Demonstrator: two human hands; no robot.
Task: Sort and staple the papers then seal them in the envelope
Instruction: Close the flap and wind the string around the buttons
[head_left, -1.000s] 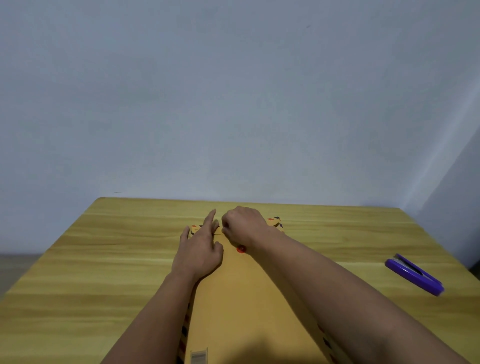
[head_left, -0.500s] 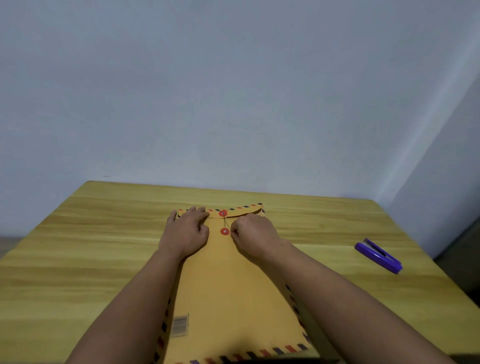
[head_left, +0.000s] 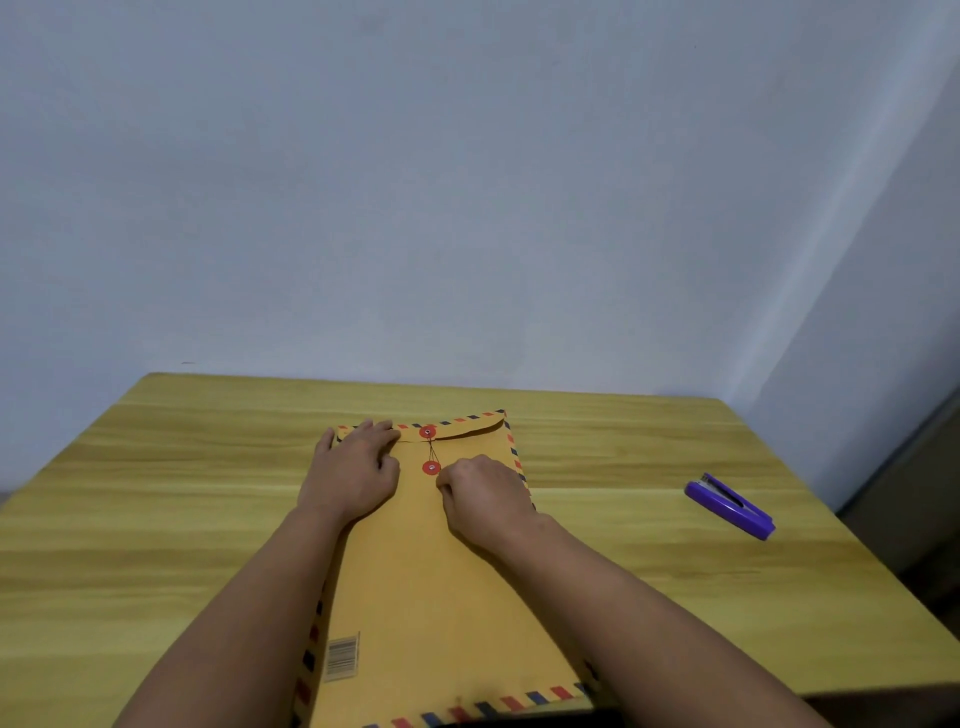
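A large brown envelope (head_left: 431, 582) with red and blue striped edges lies flat on the wooden table (head_left: 156, 519), its flap folded down at the far end. A thin string runs between two red discs: the flap disc (head_left: 427, 432) and the lower disc (head_left: 430, 468). My left hand (head_left: 353, 473) lies flat, pressing the flap's left part. Curled into a pinch, my right hand (head_left: 483, 499) has its fingertips beside the lower disc at the string. No papers are visible.
A purple stapler (head_left: 730, 505) lies on the table to the right, well away from the envelope. A pale wall stands behind the table's far edge, and the right edge drops off near a corner.
The view has tilted down, showing more of the envelope. My right hand moved from over the discs to the right of the lower disc; my left hand flattened on the flap.
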